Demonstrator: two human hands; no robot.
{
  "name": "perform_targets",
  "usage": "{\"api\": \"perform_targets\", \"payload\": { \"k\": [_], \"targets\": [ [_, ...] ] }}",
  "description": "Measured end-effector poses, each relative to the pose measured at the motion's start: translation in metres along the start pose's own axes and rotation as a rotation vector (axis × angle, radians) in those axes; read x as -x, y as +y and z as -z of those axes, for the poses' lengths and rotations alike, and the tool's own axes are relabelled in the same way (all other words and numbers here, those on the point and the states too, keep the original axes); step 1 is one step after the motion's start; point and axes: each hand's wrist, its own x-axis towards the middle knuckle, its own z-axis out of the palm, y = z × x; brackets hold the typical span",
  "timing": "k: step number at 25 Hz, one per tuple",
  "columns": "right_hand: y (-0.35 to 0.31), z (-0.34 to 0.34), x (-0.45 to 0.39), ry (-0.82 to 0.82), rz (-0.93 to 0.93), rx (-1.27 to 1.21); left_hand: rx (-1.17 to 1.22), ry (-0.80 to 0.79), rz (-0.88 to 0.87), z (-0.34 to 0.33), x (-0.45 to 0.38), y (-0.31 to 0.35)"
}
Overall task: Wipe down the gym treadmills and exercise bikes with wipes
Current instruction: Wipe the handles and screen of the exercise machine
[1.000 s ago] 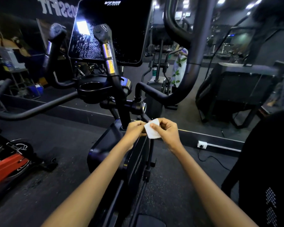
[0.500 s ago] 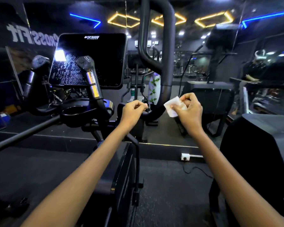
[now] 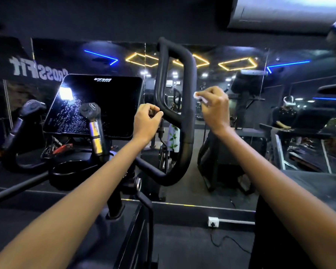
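Observation:
A black exercise machine stands in front of me with a tall looped handlebar (image 3: 188,105) rising at centre. My right hand (image 3: 214,108) is just right of that bar at its upper part and pinches a small white wipe (image 3: 199,97), which peeks out above the knuckles. My left hand (image 3: 146,120) is curled into a loose fist just left of the bar; I cannot tell whether it holds anything. The dark console screen (image 3: 97,105), speckled with droplets, sits to the left behind a grip with metal sensor bands (image 3: 94,129).
A wall mirror runs across the back and reflects ceiling lights, treadmills and a person with a headset (image 3: 287,111). A round cup holder (image 3: 72,170) sits below the console. A white socket (image 3: 213,221) with a cable lies at the mirror's base. Another dark machine (image 3: 299,220) stands at right.
My view tilted up. Both hands rose along the looped handlebar and parted; the left hand let go of the wipe, and the right hand carried it up beside the bar.

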Motion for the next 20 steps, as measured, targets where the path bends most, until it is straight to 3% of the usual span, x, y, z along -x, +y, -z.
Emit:
{"api": "perform_targets", "payload": {
  "k": [4, 8, 10, 12, 14, 16, 20],
  "targets": [
    [0.007, -0.020, 0.034, -0.205, 0.075, -0.015, -0.152, 0.020, -0.139, -0.009, -0.036, -0.003],
    [0.016, -0.027, 0.027, -0.150, 0.170, -0.061, -0.248, 0.025, -0.221, -0.021, -0.067, -0.007],
    [0.020, -0.035, -0.003, -0.140, 0.118, -0.090, -0.290, 0.003, -0.244, -0.027, -0.079, -0.005],
    [0.019, -0.039, -0.022, -0.221, 0.032, -0.088, -0.309, -0.032, -0.231, -0.031, -0.094, -0.003],
    [0.020, -0.038, -0.020, -0.279, 0.099, -0.044, -0.307, -0.074, -0.184, -0.036, -0.108, 0.002],
    [0.022, -0.035, -0.018, -0.274, 0.218, -0.034, -0.307, -0.113, -0.147, -0.044, -0.117, 0.009],
    [0.029, -0.052, -0.075, -0.200, 0.142, -0.014, -0.424, -0.142, -0.135, -0.059, -0.117, 0.009]
  ]
}}
